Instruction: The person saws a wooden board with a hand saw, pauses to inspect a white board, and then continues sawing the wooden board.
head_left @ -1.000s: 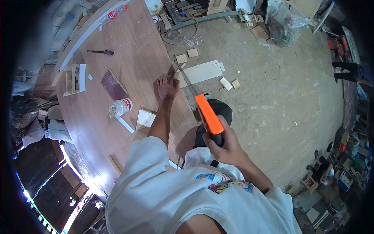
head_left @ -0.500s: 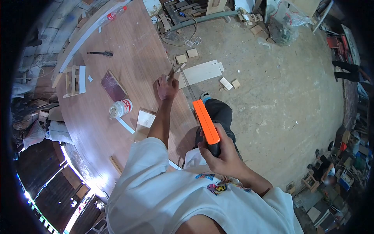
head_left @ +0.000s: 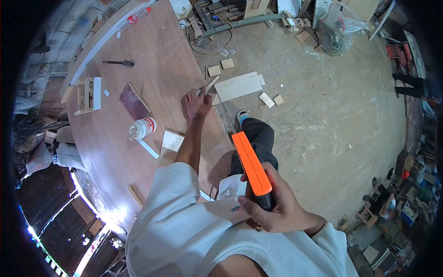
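At the right edge of the wooden table [head_left: 159, 60], my left hand [head_left: 198, 109] presses down on a narrow wood strip [head_left: 212, 84], whose end juts past the edge. Its fingers are bent around the strip and against the tabletop. My right hand [head_left: 285, 205] is wrapped around the orange and black handle of a handsaw [head_left: 251, 161]. The thin saw blade reaches forward to the strip just beside my left hand. Left of my forearm stand a white tub [head_left: 146, 126] with a red label and a pale wood block [head_left: 172, 141].
On the table lie a dark reddish board [head_left: 134, 101], a brush-like tool [head_left: 121, 63], a small wooden frame [head_left: 86, 96] and a plastic bottle [head_left: 138, 15]. Pale boards [head_left: 238, 86] and small wood blocks [head_left: 266, 99] lie on the concrete floor. Another person's legs [head_left: 410, 85] show at far right.
My right hand has drawn the handsaw back toward my body and slightly right. My left hand stays in place, while the strip's jutting end has shifted angle slightly.
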Demonstrator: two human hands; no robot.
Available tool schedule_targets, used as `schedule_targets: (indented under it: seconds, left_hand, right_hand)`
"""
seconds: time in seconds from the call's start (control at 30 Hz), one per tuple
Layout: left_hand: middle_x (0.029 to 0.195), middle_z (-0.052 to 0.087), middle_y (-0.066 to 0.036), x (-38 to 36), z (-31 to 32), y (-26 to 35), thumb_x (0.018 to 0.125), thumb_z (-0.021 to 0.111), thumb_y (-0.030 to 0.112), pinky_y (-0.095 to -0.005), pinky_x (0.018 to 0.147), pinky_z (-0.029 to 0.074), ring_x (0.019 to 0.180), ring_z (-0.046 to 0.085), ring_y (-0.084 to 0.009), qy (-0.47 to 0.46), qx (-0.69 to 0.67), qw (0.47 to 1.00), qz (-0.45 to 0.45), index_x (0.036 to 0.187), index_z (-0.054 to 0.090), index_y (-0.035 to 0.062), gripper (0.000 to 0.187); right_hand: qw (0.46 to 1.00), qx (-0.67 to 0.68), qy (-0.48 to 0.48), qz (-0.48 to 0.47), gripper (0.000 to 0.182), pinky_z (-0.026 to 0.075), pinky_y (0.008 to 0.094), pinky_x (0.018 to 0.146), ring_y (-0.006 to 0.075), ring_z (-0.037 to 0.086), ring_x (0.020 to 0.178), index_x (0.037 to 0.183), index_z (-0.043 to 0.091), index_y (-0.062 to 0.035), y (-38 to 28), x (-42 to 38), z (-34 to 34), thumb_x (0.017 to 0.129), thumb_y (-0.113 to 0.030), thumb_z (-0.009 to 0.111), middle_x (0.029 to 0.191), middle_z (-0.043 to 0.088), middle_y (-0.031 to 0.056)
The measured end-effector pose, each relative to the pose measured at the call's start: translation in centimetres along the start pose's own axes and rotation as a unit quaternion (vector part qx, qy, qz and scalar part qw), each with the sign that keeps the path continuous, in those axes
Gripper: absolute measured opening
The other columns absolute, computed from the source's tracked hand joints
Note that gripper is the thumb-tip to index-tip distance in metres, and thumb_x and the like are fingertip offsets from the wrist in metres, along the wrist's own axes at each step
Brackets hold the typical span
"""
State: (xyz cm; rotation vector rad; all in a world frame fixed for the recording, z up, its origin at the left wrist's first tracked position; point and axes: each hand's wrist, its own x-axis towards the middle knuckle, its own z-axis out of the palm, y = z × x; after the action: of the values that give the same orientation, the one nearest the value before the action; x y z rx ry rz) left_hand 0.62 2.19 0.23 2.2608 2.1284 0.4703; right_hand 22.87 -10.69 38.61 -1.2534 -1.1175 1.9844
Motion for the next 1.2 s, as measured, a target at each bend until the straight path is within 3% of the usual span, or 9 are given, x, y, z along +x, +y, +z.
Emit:
schedule_targets:
  seconds: [0.07, 0.13, 0.43, 0.63, 0.8, 0.87, 0.93, 1.03, 1.2]
  left_hand:
    - [0.101, 0.050, -0.014, 0.1, -0.1, 0.1, 0.077, 0.059, 0.030, -0.0446, 0.087, 0.040, 0.096, 0.049, -0.0323, -0.003, -0.006, 1.000, -0.002, 0.117, 0.060, 0.0195, 0.042]
    - [0.103, 0.050, -0.014, 0.0, 0.2, -0.1, 0.076, 0.061, 0.032, -0.0451, 0.090, 0.039, 0.100, 0.048, -0.0322, -0.011, -0.001, 1.000, -0.003, 0.118, 0.059, 0.0184, 0.045]
    - [0.109, 0.049, -0.015, 0.0, -0.4, 0.2, 0.077, 0.061, 0.038, -0.0456, 0.095, 0.037, 0.108, 0.045, -0.0322, -0.073, -0.006, 0.997, -0.032, 0.124, 0.055, 0.0203, 0.050]
    - [0.106, 0.049, -0.014, -0.1, 0.2, -0.1, 0.076, 0.061, 0.038, -0.0460, 0.095, 0.037, 0.104, 0.047, -0.0330, -0.049, -0.004, 0.999, -0.002, 0.122, 0.057, 0.0204, 0.049]
    - [0.104, 0.050, -0.013, 0.0, -0.7, -0.1, 0.075, 0.061, 0.037, -0.0456, 0.094, 0.038, 0.101, 0.049, -0.0318, -0.035, -0.020, 0.999, 0.011, 0.118, 0.060, 0.0195, 0.047]
    - [0.103, 0.050, -0.013, 0.0, -0.8, 0.5, 0.075, 0.061, 0.036, -0.0455, 0.093, 0.038, 0.100, 0.049, -0.0312, -0.010, -0.032, 0.999, 0.020, 0.117, 0.060, 0.0194, 0.046]
    - [0.104, 0.051, -0.012, 0.2, -0.8, 0.4, 0.074, 0.061, 0.035, -0.0442, 0.092, 0.039, 0.101, 0.049, -0.0302, -0.030, -0.012, 0.999, 0.000, 0.115, 0.062, 0.0203, 0.043]
    - [0.104, 0.053, -0.013, 0.0, -0.2, 0.0, 0.074, 0.061, 0.033, -0.0433, 0.092, 0.040, 0.099, 0.051, -0.0304, 0.020, -0.031, 0.999, 0.025, 0.114, 0.063, 0.0207, 0.042]
    - [0.100, 0.056, -0.014, 0.0, 0.9, -0.4, 0.075, 0.060, 0.032, -0.0432, 0.087, 0.043, 0.093, 0.054, -0.0312, 0.052, -0.020, 0.997, 0.051, 0.109, 0.065, 0.0177, 0.037]
  right_hand:
    - [1.000, -0.001, 0.021, -0.016, 0.037, 0.041, 0.0227, 0.060, 0.0072, 0.052, 0.064, 0.115, 0.044, -0.0029, -0.1, -0.1, 0.1, 0.084, -0.001, 0.063, 0.073, 0.052, 0.0007]
    - [1.000, 0.009, -0.007, 0.011, 0.040, 0.043, 0.0284, 0.078, 0.0156, 0.053, 0.087, 0.120, 0.040, -0.0009, -0.5, -0.3, 0.1, 0.086, -0.004, 0.061, 0.094, 0.052, 0.0100]
    - [0.987, -0.139, 0.078, -0.010, 0.035, 0.048, 0.0337, 0.071, 0.0265, 0.061, 0.077, 0.117, 0.038, 0.0010, -0.6, 0.3, -0.5, 0.087, 0.000, 0.055, 0.087, 0.058, 0.0163]
    - [0.990, -0.071, 0.072, 0.102, 0.032, 0.046, 0.0330, 0.065, 0.0214, 0.057, 0.071, 0.113, 0.038, 0.0001, -2.6, 1.9, -0.9, 0.084, 0.001, 0.052, 0.082, 0.055, 0.0147]
    - [0.970, -0.177, 0.170, -0.004, 0.022, 0.046, 0.0295, 0.059, 0.0167, 0.057, 0.068, 0.102, 0.045, 0.0024, 3.3, 12.4, -3.2, 0.084, -0.008, 0.054, 0.070, 0.053, 0.0133]
    - [0.984, -0.111, 0.108, 0.086, 0.022, 0.048, 0.0332, 0.060, 0.0215, 0.062, 0.069, 0.097, 0.047, 0.0046, 3.7, 17.7, -4.3, 0.083, -0.011, 0.053, 0.066, 0.052, 0.0132]
    - [0.987, -0.099, 0.125, 0.038, 0.015, 0.040, 0.0323, 0.036, 0.0151, 0.050, 0.041, 0.092, 0.045, 0.0004, 6.0, 21.3, -3.6, 0.083, -0.010, 0.051, 0.063, 0.052, 0.0072]
    - [0.974, -0.146, 0.157, -0.076, 0.012, 0.039, 0.0325, 0.034, 0.0152, 0.050, 0.039, 0.089, 0.045, -0.0006, 12.5, 26.3, -3.8, 0.083, -0.009, 0.051, 0.060, 0.051, 0.0075]
    - [0.977, -0.171, 0.127, 0.001, 0.012, 0.038, 0.0322, 0.033, 0.0155, 0.050, 0.039, 0.085, 0.044, -0.0010, 11.5, 28.0, -4.9, 0.080, -0.009, 0.051, 0.057, 0.049, 0.0071]
